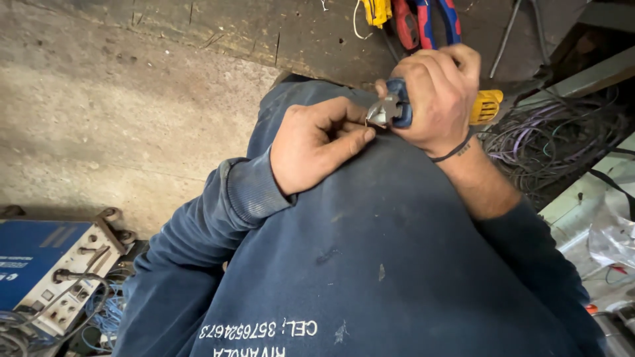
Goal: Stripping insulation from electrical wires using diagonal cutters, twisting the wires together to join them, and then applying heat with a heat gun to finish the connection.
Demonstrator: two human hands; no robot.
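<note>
Right hand wrapped tight around blue-and-yellow pliers, fingers fully curled on the handles, metal jaws pointing left, closed or nearly so on a thin wire end. Yellow handle tip sticking out past the palm on the right. Left hand just beside, thumb and forefinger pinched on that same small wire piece right at the plier tips, other fingers folded in; wire itself tiny, mostly hidden by fingertips, exact length not readable. Both hands touching or almost touching, held above the lap, over a dark blue sweatshirt filling the lower frame. Dark band on right wrist. Around: bare concrete floor at left and top; red-and-blue handled pliers lying on the ground just above the right hand, partly covered by it; yellow item beside them at top edge. Tangle of purple and grey cables at right, close to the right forearm. Blue-and-white machine with knobs bottom left, blue wires bunched next to it. Crumpled clear plastic at far right.
</note>
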